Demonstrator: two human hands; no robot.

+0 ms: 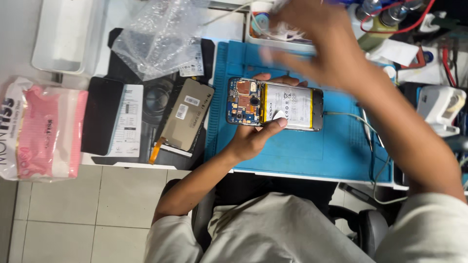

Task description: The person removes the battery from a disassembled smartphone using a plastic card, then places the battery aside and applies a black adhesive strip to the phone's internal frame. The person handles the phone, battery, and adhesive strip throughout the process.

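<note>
I see the opened phone (274,103) lying flat on the blue mat (312,151), long axis running left-right — circuit-board end to the left, white battery w/ yellow edge filling the right part. My left hand (253,134) grips it from the near side: thumb pressed on the battery next to a small white pick (279,115), fingertips curled over the far edge. My right hand (317,44) hangs blurred above the phone's far side, fingers spread and holding nothing that I can make out.

Left of the mat, a loose screen panel (187,114) w/ white stickers and an orange flex strip, tilted; beside it a dark phone (101,115). Beyond those, a crumpled clear plastic bag (161,34) w/ a white label, and an empty white tray (68,34) at far left. Nearest the left edge, a clear pack of pink tissues (44,129). Behind the mat, a white bin (278,36) of small parts — contents too blurred to name.
</note>
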